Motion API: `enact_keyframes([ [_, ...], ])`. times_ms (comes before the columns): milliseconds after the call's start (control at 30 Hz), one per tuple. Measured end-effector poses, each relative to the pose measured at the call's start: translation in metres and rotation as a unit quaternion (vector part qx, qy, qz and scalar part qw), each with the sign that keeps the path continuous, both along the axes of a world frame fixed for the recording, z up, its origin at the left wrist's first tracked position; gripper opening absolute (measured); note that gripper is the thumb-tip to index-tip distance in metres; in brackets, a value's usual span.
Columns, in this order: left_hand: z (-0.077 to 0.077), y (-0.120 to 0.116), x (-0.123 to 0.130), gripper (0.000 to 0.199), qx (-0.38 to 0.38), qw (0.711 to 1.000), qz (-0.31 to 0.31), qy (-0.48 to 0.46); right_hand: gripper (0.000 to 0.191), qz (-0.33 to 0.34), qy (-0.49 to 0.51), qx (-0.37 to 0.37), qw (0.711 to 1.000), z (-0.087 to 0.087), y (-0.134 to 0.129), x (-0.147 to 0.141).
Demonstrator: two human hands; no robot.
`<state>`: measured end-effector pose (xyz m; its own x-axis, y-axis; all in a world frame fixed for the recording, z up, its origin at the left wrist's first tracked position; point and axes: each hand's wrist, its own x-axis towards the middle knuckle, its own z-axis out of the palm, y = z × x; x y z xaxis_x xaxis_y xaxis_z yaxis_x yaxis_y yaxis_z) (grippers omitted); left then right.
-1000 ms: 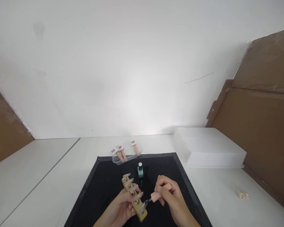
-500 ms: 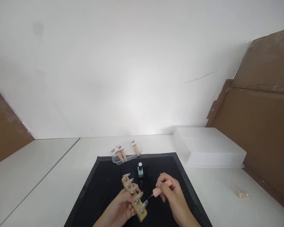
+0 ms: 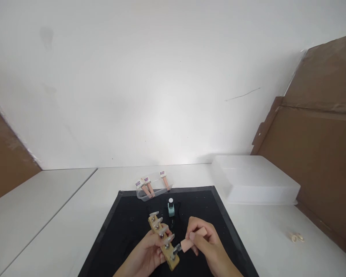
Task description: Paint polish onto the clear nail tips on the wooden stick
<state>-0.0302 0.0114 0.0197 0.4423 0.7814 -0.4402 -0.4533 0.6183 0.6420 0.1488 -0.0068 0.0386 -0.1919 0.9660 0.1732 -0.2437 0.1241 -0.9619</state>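
Observation:
My left hand [image 3: 150,250] is closed around a yellowish wooden nail stand [image 3: 170,257], which tilts over the black mat. Several clear false nails [image 3: 163,231] stand along it on small metal posts. Between the fingers of my right hand [image 3: 206,240] is a nail polish brush [image 3: 190,242] with a thick pink handle. Its dark tip meets the false nail nearest me, at the lower right end of the stand. A small teal nail polish bottle [image 3: 171,209] with a white-topped dark cap stands upright beyond my hands.
Behind the bottle, a clear plastic tray [image 3: 145,198] holds several pink-handled pieces with printed labels [image 3: 162,174]. A white plastic bin [image 3: 259,184] lies at the back right. Small cream rings [image 3: 294,238] rest on the right of the table. Brown cardboard [image 3: 314,146] borders the right side.
My right hand has moved a little left and down, bringing the brush tip from just beside the nearest false nail onto it. My left hand and the stand have stayed put.

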Motion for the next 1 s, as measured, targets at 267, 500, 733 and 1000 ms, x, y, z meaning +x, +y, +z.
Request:
enact_keyframes([
  [267, 0.006, -0.001, 0.002, 0.023, 0.004, 1.0, -0.009, 0.006, 0.016, -0.016, -0.042, -0.026, 0.999, 0.009, 0.001, 0.0],
  [500, 0.001, -0.002, 0.001, 0.024, 0.0, 1.0, -0.01, 0.0, 0.013, -0.085, -0.016, -0.054, 0.995, 0.002, 0.006, 0.001],
  [733, -0.001, -0.002, 0.0, 0.022, 0.004, 1.0, -0.009, 0.0, 0.02, -0.04, -0.005, -0.007, 0.999, -0.002, 0.003, 0.003],
  [1000, 0.004, 0.0, 0.002, 0.023, -0.002, 1.0, -0.005, 0.01, 0.018, 0.0, -0.046, -0.008, 0.999, 0.01, 0.0, -0.001],
])
